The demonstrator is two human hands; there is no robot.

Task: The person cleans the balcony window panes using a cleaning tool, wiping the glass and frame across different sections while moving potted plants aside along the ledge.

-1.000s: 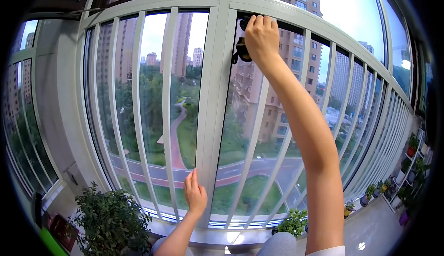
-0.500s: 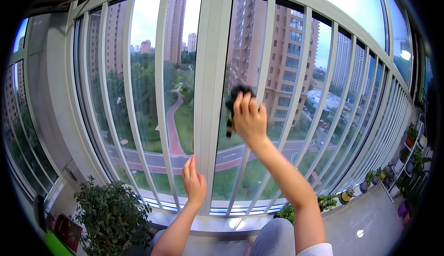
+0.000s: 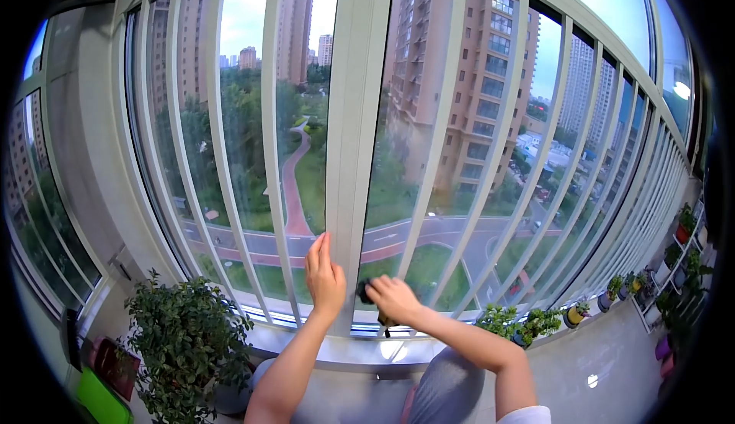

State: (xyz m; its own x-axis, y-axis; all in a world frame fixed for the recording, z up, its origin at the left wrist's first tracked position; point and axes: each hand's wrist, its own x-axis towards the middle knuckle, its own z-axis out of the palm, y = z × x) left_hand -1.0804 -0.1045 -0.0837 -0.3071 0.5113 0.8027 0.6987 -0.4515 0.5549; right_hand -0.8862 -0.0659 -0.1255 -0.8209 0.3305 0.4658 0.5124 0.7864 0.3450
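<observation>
My right hand point(image 3: 394, 300) is closed round a black object with a yellowish part point(image 3: 367, 290), low at the window pane, just right of the wide white centre post point(image 3: 354, 156). The fingers cover much of that object, and its exact kind is unclear. Left of it, my left hand point(image 3: 325, 277) rests against the lower part of the post, fingers stretched upward and holding nothing. White vertical bars point(image 3: 478, 187) stand in front of the glass on both sides of the post.
A large leafy plant point(image 3: 184, 340) stands at the lower left, beside a green object point(image 3: 102, 402). Small potted plants point(image 3: 540, 322) line the sill at the right. A plant rack point(image 3: 681, 252) is at the far right. My knees are below the sill.
My right hand has come down along the pane with the black object, from the top of the window to near the sill. My left hand has stayed at the post.
</observation>
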